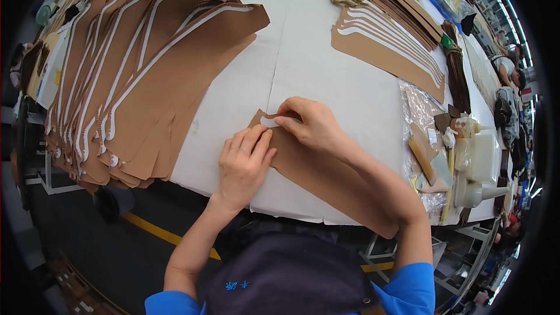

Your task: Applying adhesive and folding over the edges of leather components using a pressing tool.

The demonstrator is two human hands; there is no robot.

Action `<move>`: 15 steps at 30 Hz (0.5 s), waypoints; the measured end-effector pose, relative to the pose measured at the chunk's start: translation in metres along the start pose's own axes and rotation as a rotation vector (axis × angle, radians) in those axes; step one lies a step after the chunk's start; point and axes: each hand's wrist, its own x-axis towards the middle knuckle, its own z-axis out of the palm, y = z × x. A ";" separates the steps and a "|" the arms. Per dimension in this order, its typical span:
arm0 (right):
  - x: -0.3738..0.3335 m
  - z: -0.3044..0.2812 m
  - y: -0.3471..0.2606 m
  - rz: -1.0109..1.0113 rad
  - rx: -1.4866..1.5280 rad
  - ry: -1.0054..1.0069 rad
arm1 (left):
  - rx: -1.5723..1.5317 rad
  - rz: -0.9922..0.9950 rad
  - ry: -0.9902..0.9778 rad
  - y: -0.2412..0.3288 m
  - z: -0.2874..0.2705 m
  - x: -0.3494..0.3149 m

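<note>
A brown leather-like panel [335, 184] lies slantwise on the white-covered table in front of me, its lower end at the table's front edge. At its upper left end is a narrow white strip [269, 122] with a rounded tip. My right hand [312, 123] pinches this strip between thumb and bent fingers; the rest of the strip is hidden by that hand and forearm. On the panel's left edge, beside the strip's tip, my left hand [242, 163] bends its fingers down, thumb lower on the edge, gripping the panel there.
At the left, a big fanned pile of brown panels [169, 93] carries curved white strips. Far right, another panel [373, 52] holds several white strips, beside stacked brown pieces [396, 0]. White plastic bottles [483, 157] and a clear plastic bag [417, 108] sit at the right edge.
</note>
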 end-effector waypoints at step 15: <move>0.011 0.018 0.016 -0.229 0.086 0.101 | 0.122 0.021 -0.118 -0.008 0.001 -0.001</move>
